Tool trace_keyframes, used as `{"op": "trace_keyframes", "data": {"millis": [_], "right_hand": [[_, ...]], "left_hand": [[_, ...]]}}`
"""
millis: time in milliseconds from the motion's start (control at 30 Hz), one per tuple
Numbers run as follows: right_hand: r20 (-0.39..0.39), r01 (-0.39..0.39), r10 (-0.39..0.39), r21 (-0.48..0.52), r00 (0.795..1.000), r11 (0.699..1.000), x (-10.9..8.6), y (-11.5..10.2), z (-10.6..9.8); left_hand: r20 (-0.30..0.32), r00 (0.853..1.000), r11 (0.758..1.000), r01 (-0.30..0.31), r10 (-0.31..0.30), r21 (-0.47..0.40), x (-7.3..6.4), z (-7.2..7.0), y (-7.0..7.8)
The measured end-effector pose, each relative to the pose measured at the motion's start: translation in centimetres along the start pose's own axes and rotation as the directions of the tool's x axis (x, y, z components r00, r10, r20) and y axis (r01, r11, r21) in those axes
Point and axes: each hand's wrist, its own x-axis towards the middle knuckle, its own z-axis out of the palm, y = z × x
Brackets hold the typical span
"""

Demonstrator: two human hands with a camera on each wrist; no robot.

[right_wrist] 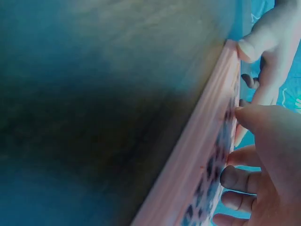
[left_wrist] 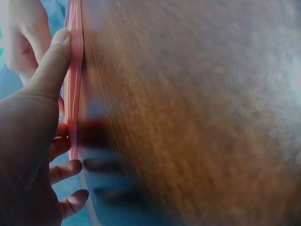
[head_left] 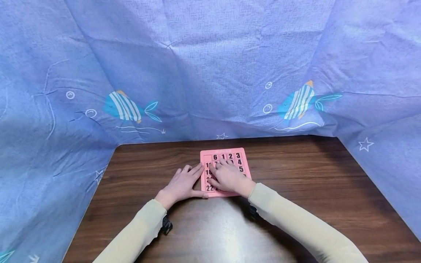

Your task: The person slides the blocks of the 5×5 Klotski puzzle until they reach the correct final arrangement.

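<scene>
A pink number slide puzzle (head_left: 225,150) with black-numbered tiles lies flat on the table. My left hand (head_left: 182,184) is at its lower left corner, thumb against the near edge and straight fingers along the left side. In the left wrist view the thumb (left_wrist: 57,59) touches the puzzle's pink edge (left_wrist: 75,70). Over the tiles lies my right hand (head_left: 228,177), its fingertips touching them and covering several numbers. The right wrist view shows the right hand (right_wrist: 277,160) with loosely bent fingers on the tile face, and the left hand (right_wrist: 268,49) at the far corner.
The brown wooden table (head_left: 302,175) stretches out on both sides of the puzzle. Behind it hangs a blue cloth (head_left: 210,73) with printed fish, which also runs down the left and right sides. A dark wrist device (head_left: 166,225) sits under the left sleeve.
</scene>
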Motion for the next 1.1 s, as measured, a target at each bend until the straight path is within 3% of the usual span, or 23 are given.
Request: {"op": "trace_keyframes", "data": {"millis": [233,400,500,867,1100], "right_hand": [[-0.012,-0.042,0.043,0.087,0.999,0.995,-0.1,1.3,0.2],[-0.074,-0.141,0.145,0.061,0.987,0.988,0.1,2.5,0.3],[-0.085,-0.160,0.163,0.040,0.983,0.986,0.2,2.8,0.4],[0.007,-0.128,0.128,0.030,0.992,0.991,1.5,2.1,0.2],[0.031,-0.177,0.175,0.075,0.984,0.981,1.6,2.1,0.5]], "left_hand": [[0.010,1.000,1.000,0.008,-0.008,-0.004,-0.1,-0.1,0.2],[0.011,1.000,1.000,0.010,-0.010,-0.007,-0.1,-0.1,0.3],[0.007,1.000,1.000,0.008,-0.008,-0.003,-0.1,-0.2,0.3],[-0.009,1.000,1.000,-0.005,0.005,0.003,-0.2,-0.3,0.1],[0.007,1.000,1.000,0.007,-0.007,-0.008,-0.2,-0.5,0.4]]}}
